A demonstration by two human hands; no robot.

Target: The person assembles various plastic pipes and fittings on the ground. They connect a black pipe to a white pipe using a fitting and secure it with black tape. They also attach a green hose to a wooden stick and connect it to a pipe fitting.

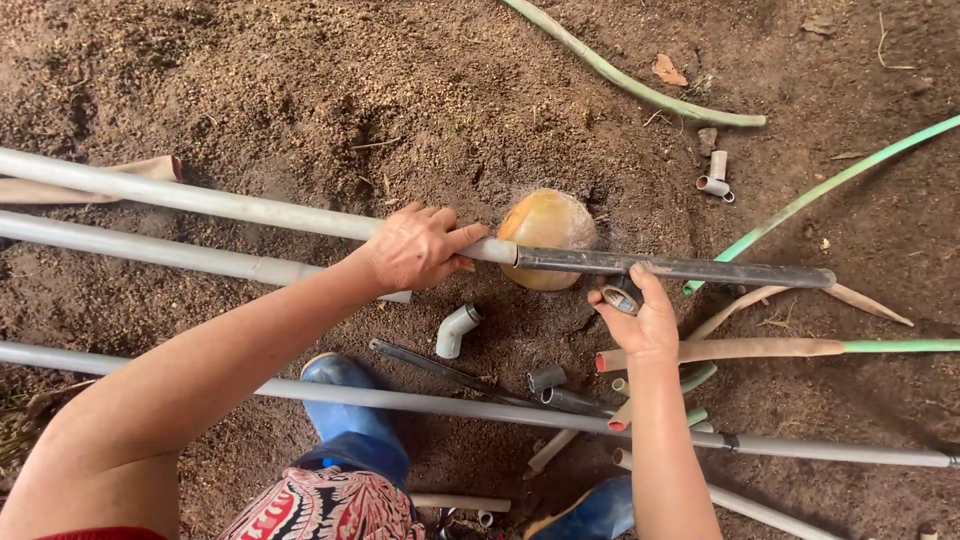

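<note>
Left hand clamped around one grey pipe over one coconut — right hand pinching one small pipe coupling; two blue boots below.

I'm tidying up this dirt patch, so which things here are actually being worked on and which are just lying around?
In use:
left hand gripping the grey pipe
dark pipe section
right hand holding a small ring fitting

Lying about:
elbow fitting
green hose
coconut shell

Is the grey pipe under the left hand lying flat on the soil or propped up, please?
Propped up: the grey pipe rests across the round coconut, held by the left hand.
</note>
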